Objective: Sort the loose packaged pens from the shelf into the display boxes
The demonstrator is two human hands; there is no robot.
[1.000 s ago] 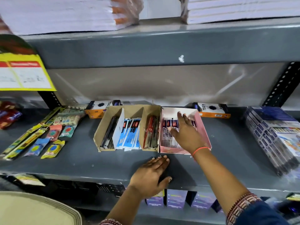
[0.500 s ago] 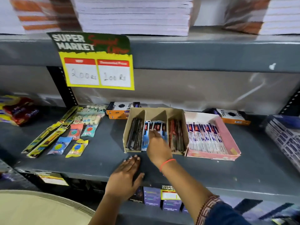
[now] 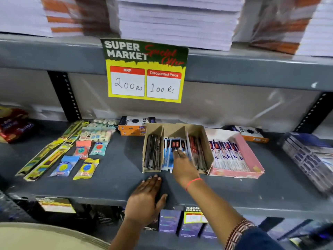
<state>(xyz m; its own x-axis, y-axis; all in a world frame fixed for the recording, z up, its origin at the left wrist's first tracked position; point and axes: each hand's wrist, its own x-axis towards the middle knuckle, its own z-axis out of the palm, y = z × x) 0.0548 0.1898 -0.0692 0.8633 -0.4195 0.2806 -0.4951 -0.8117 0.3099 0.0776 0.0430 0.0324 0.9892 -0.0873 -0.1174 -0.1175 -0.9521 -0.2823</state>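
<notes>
A brown cardboard display box (image 3: 205,139) with three compartments stands on the grey shelf (image 3: 117,170). Its left compartment holds dark pens (image 3: 153,152), the middle one blue packaged pens (image 3: 168,150), the right one red pens (image 3: 198,152). Beside it on the right a pink display box (image 3: 250,156) is filled with white and blue packaged pens (image 3: 227,156). My right hand (image 3: 182,165) reaches into the middle compartment, fingertips resting on the blue packs. My left hand (image 3: 146,199) lies flat, fingers apart, on the shelf's front edge.
Loose green and yellow long packs (image 3: 46,156) and small eraser packs (image 3: 86,166) lie on the shelf's left. Orange boxes (image 3: 133,129) stand behind the cardboard box. Stacked blue packs (image 3: 310,157) fill the right end. A price sign (image 3: 146,73) hangs from the shelf above.
My right hand moved from the pink box to the middle compartment of the cardboard box. The view swung left. My left hand stayed on the shelf edge.
</notes>
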